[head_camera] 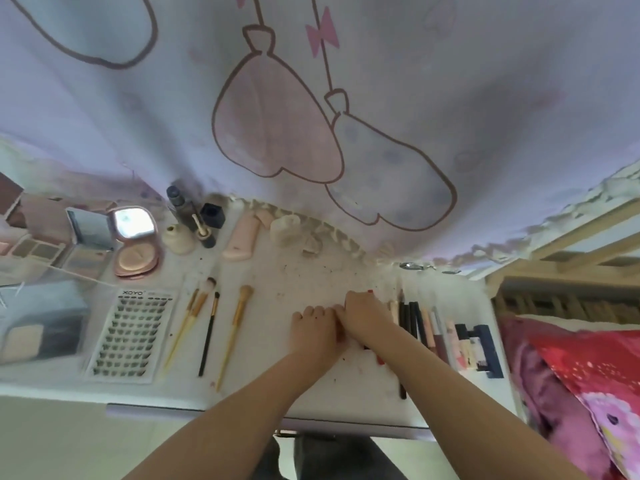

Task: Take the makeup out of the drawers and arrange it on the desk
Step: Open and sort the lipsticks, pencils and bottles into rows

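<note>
Red-capped sticks and pencils (420, 327) lie in a row at three o'clock of the hands, long axes twelve-to-six, touching the right hand (362, 315); left hand (313, 329) alongside, both seemingly clasping something small, blurred.

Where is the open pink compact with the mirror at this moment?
In the head view, the pink compact sits open at the back left of the desk, between the eyeshadow palettes on its left and a small cream bottle on its right.

Left hand (317, 329) touching right hand (363, 315) on desk (304, 278); brushes (207, 327) left, pencils (426, 323) right.
</note>
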A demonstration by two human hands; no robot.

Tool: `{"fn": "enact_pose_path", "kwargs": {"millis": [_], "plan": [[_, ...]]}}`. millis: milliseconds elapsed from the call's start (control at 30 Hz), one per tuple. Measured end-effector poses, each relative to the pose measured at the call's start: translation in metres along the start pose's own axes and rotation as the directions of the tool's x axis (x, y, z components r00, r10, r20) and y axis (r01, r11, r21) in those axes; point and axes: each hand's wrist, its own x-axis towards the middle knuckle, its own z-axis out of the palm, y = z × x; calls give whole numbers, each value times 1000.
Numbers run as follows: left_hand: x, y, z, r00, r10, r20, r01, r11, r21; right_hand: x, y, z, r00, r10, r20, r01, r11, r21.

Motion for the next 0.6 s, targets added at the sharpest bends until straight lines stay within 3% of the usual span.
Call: {"fn": "enact_pose_path", "kwargs": {"millis": [167, 267, 400, 533, 600], "plan": [[-16, -33, -9, 989, 10, -147, -49, 962, -267, 6, -15, -12, 996, -28, 87, 11, 982, 189], [-25, -51, -34, 1000, 11, -28, -25, 821, -571, -4, -20, -30, 985, -110, 129, 57, 933, 356], [-32, -66, -71, 995, 102, 23, -60, 738, -672, -23, -22, -38, 968, -232, 96, 124, 774, 621], [-46, -75, -92, 976, 170, 137, 32, 512, -858, -46, -24, -48, 914, -406, 3, 314, 711, 629], [-54, -78, -98, 973, 191, 127, 21, 478, -878, -54, -26, -56, 888, -459, 16, 361, 719, 593]]}}
